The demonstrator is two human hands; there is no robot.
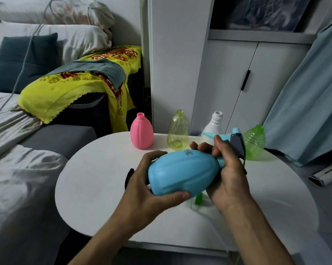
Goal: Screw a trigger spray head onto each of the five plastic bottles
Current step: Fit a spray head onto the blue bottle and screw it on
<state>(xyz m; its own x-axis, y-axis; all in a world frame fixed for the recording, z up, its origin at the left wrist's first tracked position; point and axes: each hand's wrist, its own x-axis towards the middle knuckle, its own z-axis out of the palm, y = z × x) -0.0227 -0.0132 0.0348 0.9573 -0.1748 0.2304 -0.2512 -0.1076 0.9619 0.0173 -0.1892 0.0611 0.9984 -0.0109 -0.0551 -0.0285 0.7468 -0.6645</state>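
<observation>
I hold a light blue bottle (pixel 182 172) tilted on its side above the white table (pixel 96 180). My left hand (pixel 151 190) grips its base. My right hand (pixel 228 169) is wrapped around its neck and the collar of a blue-and-grey trigger spray head (pixel 235 139) that sits on the neck. Along the table's far edge stand a pink bottle (pixel 141 131), a clear yellow bottle (pixel 177 131), a white bottle (pixel 213 127) and a green bottle (pixel 255 143), all without heads. A green spray-head part (pixel 199 198) with a thin tube lies under my hands, and a dark part (pixel 128 177) shows beside my left hand.
A sofa with grey and white bedding (pixel 18 169) is at the left, with a yellow flowered cloth (pixel 81 83) draped behind it. White cupboard doors (pixel 243 83) and a blue curtain (pixel 310 96) stand behind the table. A dark-and-white object (pixel 325 175) lies at the right.
</observation>
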